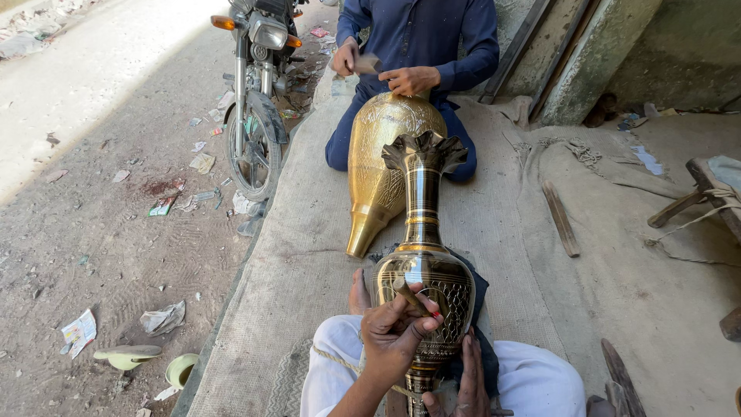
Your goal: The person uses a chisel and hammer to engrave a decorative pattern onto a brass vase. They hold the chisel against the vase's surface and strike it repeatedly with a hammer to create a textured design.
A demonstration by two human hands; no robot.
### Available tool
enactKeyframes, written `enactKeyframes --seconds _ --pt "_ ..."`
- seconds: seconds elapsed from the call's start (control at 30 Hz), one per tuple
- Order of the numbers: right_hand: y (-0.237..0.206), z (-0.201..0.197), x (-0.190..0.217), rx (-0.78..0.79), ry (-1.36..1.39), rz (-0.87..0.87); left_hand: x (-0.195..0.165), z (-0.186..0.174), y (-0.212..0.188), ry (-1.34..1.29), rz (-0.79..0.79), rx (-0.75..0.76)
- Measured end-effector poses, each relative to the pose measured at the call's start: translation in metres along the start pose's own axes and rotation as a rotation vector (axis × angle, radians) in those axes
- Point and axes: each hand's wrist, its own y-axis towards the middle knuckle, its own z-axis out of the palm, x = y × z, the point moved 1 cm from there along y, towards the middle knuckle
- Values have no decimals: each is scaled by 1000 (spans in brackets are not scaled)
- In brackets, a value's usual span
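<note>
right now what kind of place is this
Probably an open-air roadside metal-engraving workshop. Workers sit on a burlap mat laid over dirt ground, the left hand holds a small tool against an engraved brass vase, a co-worker works another brass vessel, and a motorcycle is parked beside them.

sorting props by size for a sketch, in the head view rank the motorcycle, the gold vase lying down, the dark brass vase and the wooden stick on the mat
1. motorcycle
2. dark brass vase, though nearness to the camera inflates it; gold vase looks about alike, so unsure
3. wooden stick
</note>
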Motion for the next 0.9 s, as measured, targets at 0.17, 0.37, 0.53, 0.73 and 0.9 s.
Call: enactKeyframes --seconds 0.17,0.37,0.53,0.73,0.9 --pt "13 -17 10 60 53 106 -2 -1 3 -55 -56 0" --pt "50 -89 20 22 427 96 -24 -2 21 -110 -239 -37" --pt "77 -148 55 -74 1055 70 -58 3 21 -209 -130 77" --pt "92 -150 82 -62 1410 140 -54 4 24 -395 -262 -20" --pt "72 -149 2 -305 1107 288 -42 -24 30 -213 -211 -92"
